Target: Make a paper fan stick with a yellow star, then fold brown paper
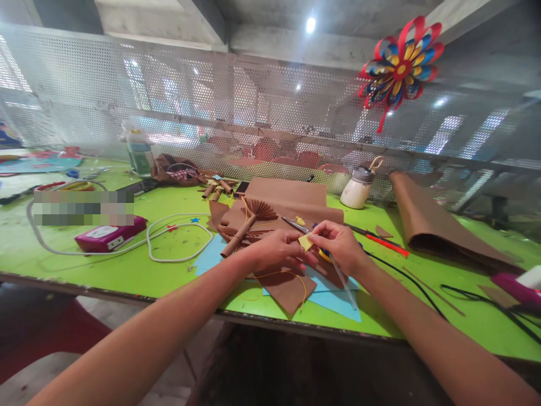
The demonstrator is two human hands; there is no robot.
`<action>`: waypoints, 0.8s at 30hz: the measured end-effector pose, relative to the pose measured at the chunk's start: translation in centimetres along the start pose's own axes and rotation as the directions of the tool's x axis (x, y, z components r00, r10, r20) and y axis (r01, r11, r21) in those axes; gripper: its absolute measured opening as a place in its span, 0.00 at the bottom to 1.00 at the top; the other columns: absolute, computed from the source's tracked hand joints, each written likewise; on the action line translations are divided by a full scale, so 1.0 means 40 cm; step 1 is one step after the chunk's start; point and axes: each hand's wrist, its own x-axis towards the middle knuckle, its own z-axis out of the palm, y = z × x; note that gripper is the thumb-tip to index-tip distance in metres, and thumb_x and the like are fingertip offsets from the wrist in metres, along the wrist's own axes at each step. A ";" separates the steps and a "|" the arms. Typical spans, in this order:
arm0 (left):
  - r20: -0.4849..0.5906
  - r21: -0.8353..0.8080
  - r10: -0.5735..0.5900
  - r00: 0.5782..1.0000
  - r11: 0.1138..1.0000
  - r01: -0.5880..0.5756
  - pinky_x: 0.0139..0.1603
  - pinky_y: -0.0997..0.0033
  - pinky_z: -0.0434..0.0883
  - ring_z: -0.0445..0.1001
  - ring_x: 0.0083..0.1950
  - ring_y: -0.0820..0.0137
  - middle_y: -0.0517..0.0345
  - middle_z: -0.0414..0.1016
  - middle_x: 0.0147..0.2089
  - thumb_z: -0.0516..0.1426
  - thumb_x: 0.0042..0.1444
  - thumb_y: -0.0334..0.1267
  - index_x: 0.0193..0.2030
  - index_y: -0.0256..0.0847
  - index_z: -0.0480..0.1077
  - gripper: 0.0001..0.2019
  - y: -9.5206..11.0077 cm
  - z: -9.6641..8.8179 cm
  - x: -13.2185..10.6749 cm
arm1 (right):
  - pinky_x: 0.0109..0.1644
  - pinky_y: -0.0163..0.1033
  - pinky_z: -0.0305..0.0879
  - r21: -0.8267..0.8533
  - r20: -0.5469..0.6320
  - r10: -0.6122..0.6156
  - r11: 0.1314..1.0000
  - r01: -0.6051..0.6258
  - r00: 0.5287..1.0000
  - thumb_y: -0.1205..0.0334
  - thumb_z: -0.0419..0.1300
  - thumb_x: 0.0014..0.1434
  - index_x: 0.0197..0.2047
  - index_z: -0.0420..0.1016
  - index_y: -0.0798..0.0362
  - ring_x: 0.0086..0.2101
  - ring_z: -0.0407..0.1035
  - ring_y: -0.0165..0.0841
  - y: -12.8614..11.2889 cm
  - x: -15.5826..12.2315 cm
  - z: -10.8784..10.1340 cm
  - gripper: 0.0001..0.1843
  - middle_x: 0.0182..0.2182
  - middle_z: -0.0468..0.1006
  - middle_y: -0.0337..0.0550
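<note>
Between my two hands is a small piece of yellow paper [305, 243]. My left hand [281, 250] pinches its left side, and my right hand [336, 243] grips its upper right edge. Just behind them lie scissors [296, 225], their blades pointing left and their handles partly hidden by my right hand. A brown paper fan with a rolled paper stick [240, 235] lies left of my left hand. Brown paper pieces [291, 290] and light blue paper [338, 301] lie beneath my hands, with a yellow string [303, 285] across them. A clear thin stick [344, 282] slants below my right hand.
A purple power strip [112, 234] with a white cord [177, 260] sits at left. Behind stand a white bottle [357, 189] and a green bottle [140, 155]. Folded brown paper [435, 220] and an orange-red cutter [386, 245] lie right. A paper flower [401, 70] hangs above.
</note>
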 end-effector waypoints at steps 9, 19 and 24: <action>-0.078 0.043 0.024 0.997 0.999 -0.020 0.40 0.67 0.71 0.76 0.37 0.68 0.47 0.78 0.37 0.61 0.49 0.43 0.39 0.35 0.68 0.15 -0.008 0.005 0.010 | 0.27 0.34 0.60 -0.051 -0.013 -0.030 0.998 0.029 0.999 0.52 0.67 0.44 0.27 0.69 0.54 0.22 0.64 0.27 0.005 0.004 0.003 0.15 0.21 0.71 0.36; -0.123 0.040 -0.017 0.992 0.999 0.022 0.35 0.67 0.72 0.76 0.30 0.69 0.48 0.78 0.33 0.60 0.50 0.43 0.38 0.35 0.66 0.14 -0.017 0.004 0.017 | 0.27 0.34 0.60 -0.043 -0.026 -0.017 0.999 0.016 1.000 0.54 0.66 0.44 0.26 0.68 0.54 0.21 0.64 0.27 0.008 0.005 0.012 0.15 0.19 0.70 0.35; -0.125 -0.027 0.019 0.992 0.999 -0.022 0.38 0.68 0.72 0.77 0.33 0.69 0.47 0.78 0.33 0.61 0.49 0.39 0.37 0.34 0.65 0.13 -0.029 0.001 0.024 | 0.26 0.34 0.60 -0.058 -0.046 -0.030 0.998 0.027 0.999 0.54 0.66 0.45 0.27 0.68 0.54 0.21 0.63 0.27 0.021 0.010 0.014 0.14 0.19 0.70 0.35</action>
